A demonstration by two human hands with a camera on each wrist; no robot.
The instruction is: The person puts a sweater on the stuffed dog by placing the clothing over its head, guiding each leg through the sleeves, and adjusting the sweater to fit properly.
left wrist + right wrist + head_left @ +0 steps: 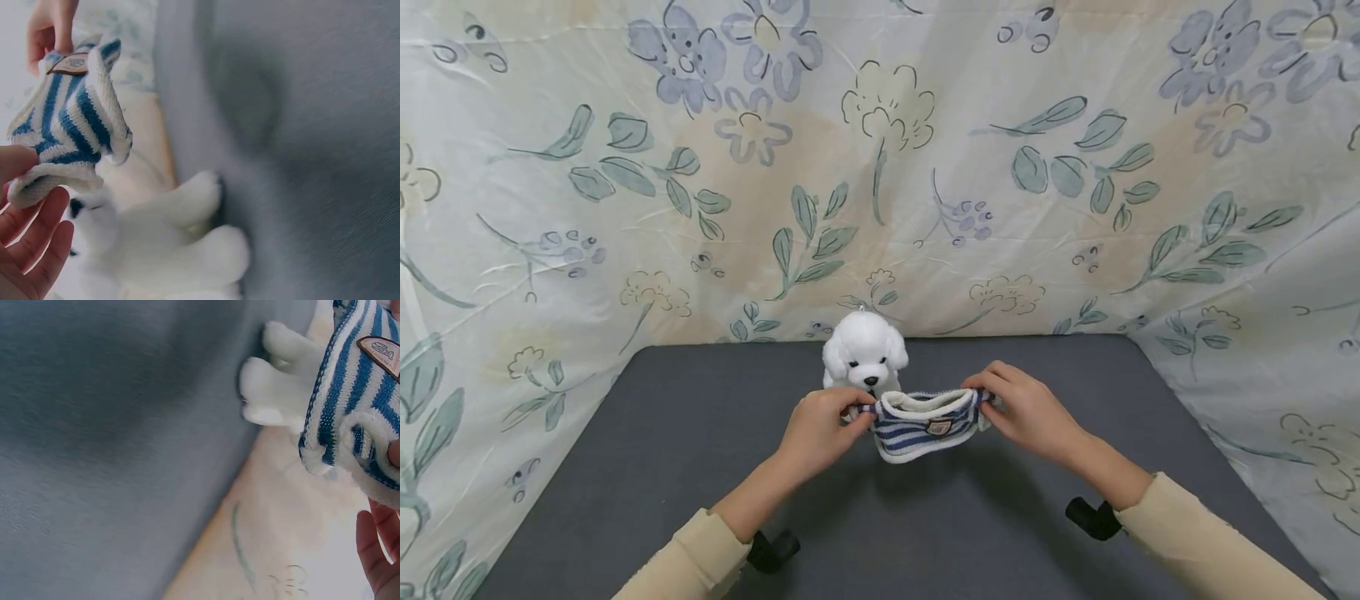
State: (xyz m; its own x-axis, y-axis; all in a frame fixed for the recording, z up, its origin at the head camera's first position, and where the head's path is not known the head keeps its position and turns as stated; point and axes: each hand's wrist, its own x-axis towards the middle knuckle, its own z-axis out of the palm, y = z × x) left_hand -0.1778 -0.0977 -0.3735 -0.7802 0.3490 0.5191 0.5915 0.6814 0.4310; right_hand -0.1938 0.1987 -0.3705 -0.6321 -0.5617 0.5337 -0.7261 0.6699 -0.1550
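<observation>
Between both hands, in the head view, a small blue-and-white striped knitted sweater [917, 435] is stretched out above the table, its white-edged opening facing up. A brown-edged patch [939, 427] sits on its front. My left hand [823, 427] pinches one side of it at a small sleeve, thumb in front. My right hand [1026, 410] pinches the opposite sleeve. Just behind the sweater a white plush dog [863, 346] sits upright; the sweater and left hand hide its lower body. In the left wrist view the dog's legs [206, 250] rest on the table.
The dark grey table [700, 467] extends around the hands. A floral cloth [880, 167] hangs along its back and sides. Black wrist-worn devices [772, 551] show beneath both forearms, by the cream sleeves [1195, 533].
</observation>
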